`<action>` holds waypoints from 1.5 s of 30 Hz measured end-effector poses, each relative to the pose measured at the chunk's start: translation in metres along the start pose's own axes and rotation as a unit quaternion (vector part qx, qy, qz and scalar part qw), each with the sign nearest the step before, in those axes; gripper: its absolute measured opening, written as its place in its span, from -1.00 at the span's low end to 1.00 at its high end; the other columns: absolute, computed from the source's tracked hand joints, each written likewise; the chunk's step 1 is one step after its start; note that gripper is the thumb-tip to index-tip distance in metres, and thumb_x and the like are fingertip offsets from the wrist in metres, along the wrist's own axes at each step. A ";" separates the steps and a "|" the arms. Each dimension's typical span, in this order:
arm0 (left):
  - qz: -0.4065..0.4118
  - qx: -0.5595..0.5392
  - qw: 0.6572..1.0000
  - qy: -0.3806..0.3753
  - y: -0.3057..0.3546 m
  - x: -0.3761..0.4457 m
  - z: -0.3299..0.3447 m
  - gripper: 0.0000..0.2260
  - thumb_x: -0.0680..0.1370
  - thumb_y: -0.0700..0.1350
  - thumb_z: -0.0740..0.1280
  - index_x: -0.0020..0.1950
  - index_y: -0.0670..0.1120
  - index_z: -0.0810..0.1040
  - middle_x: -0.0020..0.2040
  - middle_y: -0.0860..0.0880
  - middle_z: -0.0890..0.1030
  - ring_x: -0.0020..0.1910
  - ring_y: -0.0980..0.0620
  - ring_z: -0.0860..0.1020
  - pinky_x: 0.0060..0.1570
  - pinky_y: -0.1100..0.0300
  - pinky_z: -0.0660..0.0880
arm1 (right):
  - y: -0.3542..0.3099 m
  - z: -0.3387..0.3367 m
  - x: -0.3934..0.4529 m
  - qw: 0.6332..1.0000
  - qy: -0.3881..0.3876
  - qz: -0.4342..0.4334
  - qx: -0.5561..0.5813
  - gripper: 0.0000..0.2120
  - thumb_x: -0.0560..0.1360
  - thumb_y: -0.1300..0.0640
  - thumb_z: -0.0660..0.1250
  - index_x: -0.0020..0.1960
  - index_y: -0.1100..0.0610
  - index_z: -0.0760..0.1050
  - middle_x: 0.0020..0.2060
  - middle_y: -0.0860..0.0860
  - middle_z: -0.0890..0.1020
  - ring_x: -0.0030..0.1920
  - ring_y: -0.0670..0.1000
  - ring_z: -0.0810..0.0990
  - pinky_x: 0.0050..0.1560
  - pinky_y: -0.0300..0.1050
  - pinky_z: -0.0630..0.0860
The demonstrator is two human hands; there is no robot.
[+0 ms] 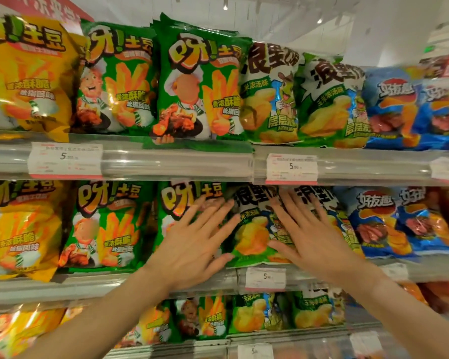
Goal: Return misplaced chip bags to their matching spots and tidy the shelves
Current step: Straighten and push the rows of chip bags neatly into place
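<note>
Both forearms reach up from the bottom edge, and the two hands land on the middle shelf [114,286]. Left hand [192,244] lies flat, fingers straight and spread, fingertips on the seam where the green fries bag [176,203] meets the green-and-white corn-soup bag [252,229]. Right hand [314,237] is flat too, fingers fanned across that corn-soup bag's right half and onto its twin bag [319,200] just beside it. Neither grip is clenched or wrapped round anything, just open palms pressing on the bag fronts.

Key relation: corn-soup bag sits upright between the two hands, long axis vertical, bottom seam at the shelf lip above the price tag [265,279]. Left hand at its left edge, right hand at its right edge, so both are about equally near; looks like a squeeze-and-straighten or a two-hand lift is set up. Can't tell from here if this bag is the misplaced one, since it matches the row above.

Shelf contents, l to r on this level: yellow fries bags [18,229], more green fries bags [101,226], corn-soup pair, then blue bags [381,224]. Lower shelf repeats it, smaller and partly hidden by the arms.

Farther up, top shelf [166,161] carries the same order: yellow, green, corn-soup [270,94], blue, w/ two price tags on its rail.
</note>
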State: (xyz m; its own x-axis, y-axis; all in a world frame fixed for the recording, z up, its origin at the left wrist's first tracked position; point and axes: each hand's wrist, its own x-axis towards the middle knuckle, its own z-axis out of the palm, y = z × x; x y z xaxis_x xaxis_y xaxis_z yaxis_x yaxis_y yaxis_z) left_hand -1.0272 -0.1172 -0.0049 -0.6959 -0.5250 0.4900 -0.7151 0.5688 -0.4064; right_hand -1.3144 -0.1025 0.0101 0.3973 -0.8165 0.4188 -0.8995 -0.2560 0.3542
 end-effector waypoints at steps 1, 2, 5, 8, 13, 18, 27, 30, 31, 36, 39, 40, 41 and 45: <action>0.004 0.002 1.000 -0.008 0.007 0.004 0.005 -0.38 0.66 0.26 0.03 0.61 -0.08 0.20 0.60 -0.18 0.19 0.58 -0.16 0.20 0.52 -0.22 0.11 | 0.006 0.004 -0.005 1.000 -0.007 -0.008 -0.007 -0.23 0.62 -0.38 -0.10 0.65 0.10 -0.01 0.62 0.10 0.04 0.62 0.14 0.03 0.55 0.27 0.00; 0.007 0.004 1.000 -0.016 0.014 0.008 0.009 -0.39 0.67 0.25 0.02 0.61 -0.08 0.19 0.60 -0.19 0.20 0.57 -0.17 0.22 0.52 -0.23 0.12 | 0.010 0.009 -0.009 1.000 -0.012 -0.018 -0.011 -0.24 0.63 -0.37 -0.09 0.64 0.10 0.01 0.61 0.11 0.07 0.61 0.15 0.07 0.55 0.28 0.03; 0.016 0.014 0.999 -0.033 0.031 0.020 0.022 -0.40 0.68 0.24 0.01 0.63 -0.05 0.11 0.60 -0.19 0.18 0.55 -0.18 0.27 0.51 -0.24 0.14 | 0.018 0.023 -0.016 0.999 -0.025 -0.035 -0.006 -0.25 0.63 -0.36 -0.08 0.64 0.10 0.04 0.61 0.11 0.12 0.58 0.15 0.16 0.52 0.28 0.06; 0.012 0.023 0.999 -0.047 0.038 0.028 0.030 -0.39 0.67 0.24 0.03 0.64 -0.02 0.06 0.60 -0.20 0.17 0.53 -0.18 0.30 0.51 -0.24 0.15 | 0.018 0.036 -0.020 0.998 -0.032 -0.052 0.013 -0.28 0.65 -0.35 -0.12 0.64 0.07 -0.01 0.61 0.11 0.08 0.59 0.17 0.14 0.50 0.27 -0.01; -0.006 0.047 0.997 -0.057 0.040 0.030 0.032 -0.38 0.66 0.20 0.09 0.65 -0.02 0.02 0.61 -0.21 0.15 0.55 -0.18 0.25 0.51 -0.24 0.12 | 0.014 0.050 -0.022 0.998 -0.028 -0.056 0.010 -0.31 0.66 -0.31 -0.13 0.65 0.06 -0.08 0.61 0.14 0.05 0.59 0.17 0.12 0.52 0.33 0.01; -0.033 0.059 0.995 -0.078 0.044 0.038 0.029 -0.35 0.62 0.17 0.21 0.64 -0.03 0.09 0.58 -0.20 0.24 0.53 -0.20 0.29 0.52 -0.25 0.11 | 0.011 0.053 -0.017 0.999 -0.034 -0.030 0.015 -0.34 0.64 -0.27 -0.06 0.63 0.05 0.05 0.59 0.15 0.16 0.54 0.17 0.27 0.51 0.41 0.04; 0.001 -0.001 0.999 -0.055 0.064 0.017 0.033 -0.45 0.70 0.19 -0.01 0.65 0.01 0.02 0.65 -0.09 0.04 0.62 -0.11 0.04 0.49 -0.17 0.07 | 0.000 0.046 -0.032 0.999 -0.033 -0.026 0.028 -0.33 0.67 -0.31 -0.13 0.64 0.06 0.02 0.61 0.14 0.09 0.59 0.16 0.11 0.51 0.40 0.07; 0.004 -0.019 0.998 -0.060 0.062 0.016 0.034 -0.43 0.69 0.22 -0.02 0.64 0.01 0.06 0.65 -0.09 0.06 0.62 -0.11 0.05 0.48 -0.17 0.08 | 0.000 0.044 -0.032 0.999 -0.038 -0.025 0.027 -0.33 0.67 -0.31 -0.16 0.64 0.05 -0.01 0.62 0.14 0.05 0.60 0.16 0.07 0.51 0.38 0.08; 0.006 -0.023 0.998 -0.057 0.061 0.016 0.034 -0.43 0.69 0.23 -0.02 0.64 0.01 0.06 0.65 -0.09 0.06 0.62 -0.11 0.05 0.47 -0.17 0.08 | 0.001 0.044 -0.032 0.999 -0.037 -0.026 0.028 -0.33 0.67 -0.31 -0.15 0.64 0.05 -0.01 0.62 0.14 0.05 0.61 0.16 0.06 0.51 0.37 0.09; -0.009 -0.067 0.997 -0.047 0.061 0.019 0.035 -0.47 0.69 0.21 -0.01 0.63 0.04 0.13 0.63 -0.08 0.14 0.61 -0.09 0.09 0.49 -0.13 0.07 | 0.010 0.039 -0.035 0.998 0.005 -0.021 0.060 -0.35 0.68 -0.25 -0.01 0.64 0.07 0.02 0.61 0.13 0.10 0.61 0.12 0.07 0.52 0.32 0.12; -0.036 -0.087 0.995 -0.034 0.066 0.032 0.031 -0.50 0.68 0.19 0.04 0.57 0.03 0.27 0.56 -0.09 0.31 0.54 -0.11 0.28 0.48 -0.11 0.12 | 0.030 0.035 -0.037 0.997 0.019 0.006 0.073 -0.35 0.68 -0.25 -0.05 0.64 0.07 0.01 0.62 0.10 0.09 0.62 0.09 0.05 0.55 0.24 0.07; -0.043 -0.093 0.994 -0.031 0.068 0.039 0.028 -0.51 0.67 0.19 0.06 0.55 0.02 0.30 0.54 -0.09 0.34 0.51 -0.10 0.32 0.48 -0.10 0.15 | 0.039 0.034 -0.037 0.997 0.014 0.020 0.077 -0.36 0.67 -0.26 -0.09 0.65 0.06 0.01 0.62 0.08 0.08 0.62 0.08 0.04 0.56 0.20 0.03; -0.050 -0.098 0.993 -0.029 0.070 0.047 0.025 -0.51 0.67 0.19 0.06 0.54 0.02 0.31 0.52 -0.08 0.35 0.49 -0.10 0.33 0.47 -0.09 0.17 | 0.049 0.034 -0.036 0.996 0.011 0.035 0.084 -0.36 0.67 -0.27 -0.12 0.64 0.03 0.01 0.63 0.06 0.07 0.62 0.07 0.04 0.57 0.16 -0.01; -0.073 -0.116 0.990 -0.020 0.087 0.087 0.019 -0.47 0.66 0.22 0.05 0.54 -0.01 0.31 0.53 -0.12 0.34 0.44 -0.13 0.39 0.46 -0.11 0.25 | 0.092 0.034 -0.033 0.991 -0.001 0.075 0.110 -0.34 0.63 -0.32 -0.15 0.64 -0.04 0.01 0.63 0.02 0.03 0.62 0.05 0.01 0.59 0.10 -0.11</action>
State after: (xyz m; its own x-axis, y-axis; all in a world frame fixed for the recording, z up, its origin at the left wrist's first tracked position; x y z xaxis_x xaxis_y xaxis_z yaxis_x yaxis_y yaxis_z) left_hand -1.1508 -0.1250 -0.0121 -0.5922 -0.6342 0.4971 -0.7771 0.6127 -0.1441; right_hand -1.4163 -0.1163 0.0000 0.2552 -0.8553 0.4509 -0.9666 -0.2372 0.0971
